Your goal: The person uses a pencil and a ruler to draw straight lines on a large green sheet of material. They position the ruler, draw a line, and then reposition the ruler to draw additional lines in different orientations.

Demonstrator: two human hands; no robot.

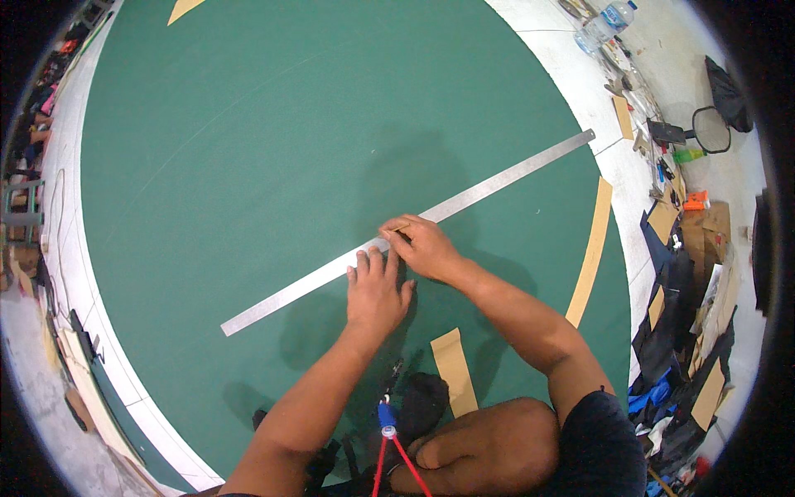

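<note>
A long metal ruler (497, 184) lies slantwise across green fabric (248, 149), its right end farther from me. My left hand (377, 290) lies flat with fingers spread, the fingertips pressing on the ruler's near edge around its middle. Just beyond those fingertips, my right hand (422, 246) is closed in a pinch at the ruler's far edge. Between its fingers shows a thin tan stick (399, 228), slightly blurred, so I cannot tell its exact kind. A faint pale line curves over the fabric on the far left.
A tan strip (461, 373) lies by my knee, and a long curved tan strip (591, 253) along the right. White flooring (555, 58) borders the fabric. Clutter lines the right side: a plastic bottle (607, 26), an orange box (696, 201), dark cloth scraps. A red cord (381, 464) hangs before me.
</note>
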